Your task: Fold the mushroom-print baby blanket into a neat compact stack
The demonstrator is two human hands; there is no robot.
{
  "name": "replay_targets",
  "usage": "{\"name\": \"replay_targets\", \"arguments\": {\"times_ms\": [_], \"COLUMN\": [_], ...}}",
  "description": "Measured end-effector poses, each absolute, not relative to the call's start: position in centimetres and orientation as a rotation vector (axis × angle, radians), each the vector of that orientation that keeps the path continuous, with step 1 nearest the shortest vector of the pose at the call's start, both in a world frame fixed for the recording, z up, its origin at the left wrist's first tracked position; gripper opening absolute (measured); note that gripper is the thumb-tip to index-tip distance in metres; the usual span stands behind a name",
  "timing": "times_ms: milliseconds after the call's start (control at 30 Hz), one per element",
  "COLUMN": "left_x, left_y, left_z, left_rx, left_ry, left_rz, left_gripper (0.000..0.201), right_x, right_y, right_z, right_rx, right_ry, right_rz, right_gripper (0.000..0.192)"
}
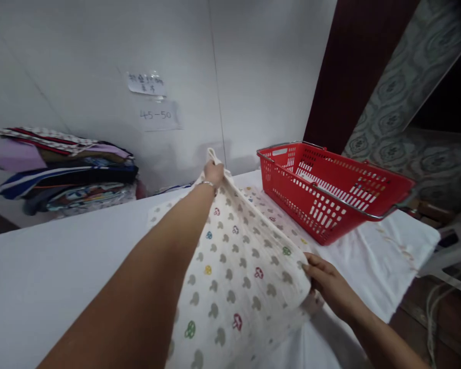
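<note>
A white cloth (246, 266) printed with grey, red, green, blue and yellow mushrooms stretches between my two hands over the table. My left hand (214, 174), with a bracelet at the wrist, pinches its far edge and lifts it into a peak. Near the cloth's right corner, my right hand (326, 279) grips the edge between thumb and fingers. Part of the cloth lies flat on the table behind the raised section. The cloth's near end runs out of the bottom of the view.
A red plastic basket (292, 202) with metal handles stands on the white-covered table (80, 266) at the right. Folded clothes (69, 171) are stacked at the left by the wall. Two paper notes (146, 84) are stuck to the wall. Cables hang beyond the table's right edge.
</note>
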State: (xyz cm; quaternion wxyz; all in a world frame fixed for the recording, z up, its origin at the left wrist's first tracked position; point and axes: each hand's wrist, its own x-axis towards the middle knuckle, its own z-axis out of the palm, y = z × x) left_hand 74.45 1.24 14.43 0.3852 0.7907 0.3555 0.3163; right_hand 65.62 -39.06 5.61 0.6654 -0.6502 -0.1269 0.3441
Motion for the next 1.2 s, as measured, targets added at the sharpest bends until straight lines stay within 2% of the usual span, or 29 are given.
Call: {"name": "replay_targets", "arguments": {"times_ms": [167, 300, 400, 500, 700, 900, 1033, 1200], "left_x": [81.1, 82.4, 81.5, 78.8, 66.2, 46.6, 36.6, 31.7], "left_y": [-6.4, -9.0, -9.2, -8.5, -4.1, -1.8, -4.3, -10.9], "left_z": [10.9, 8.6, 8.0, 7.9, 7.5, 6.6, 4.6, 2.5], "left_rx": [1.879, 1.816, 1.731, 1.678, 1.968, 2.332, 2.237, 1.978], "left_ry": [0.841, 0.807, 0.696, 0.603, 0.69, 1.055, 1.334, 1.279], "left_rz": [0.72, 0.636, 0.482, 0.378, 0.432, 0.392, 0.204, 0.078], "left_gripper": [0.02, 0.026, 0.046, 0.062, 0.043, 0.044, 0.045, 0.057], "right_x": [68.6, 70.1, 71.6, 72.7, 72.4, 72.2, 72.6, 72.9], "right_y": [-43.3, -44.2, -44.7, -45.4, -45.5, -44.8, -44.6, -44.2], "right_z": [4.0, 2.0, -0.3, -2.3, -2.5, -0.6, 0.5, 1.4], "right_rx": [-1.61, -1.649, -1.761, -2.056, -2.489, -2.718, -2.727, -2.822], "right_ry": [-0.143, -0.08, -0.183, -0.365, -0.629, -0.666, -0.659, -0.659], "right_rz": [0.622, 0.556, 0.47, 0.318, 0.154, 0.055, 0.075, 0.105], "right_gripper": [0.042, 0.065, 0.062, 0.053, 0.054, 0.052, 0.048, 0.04]}}
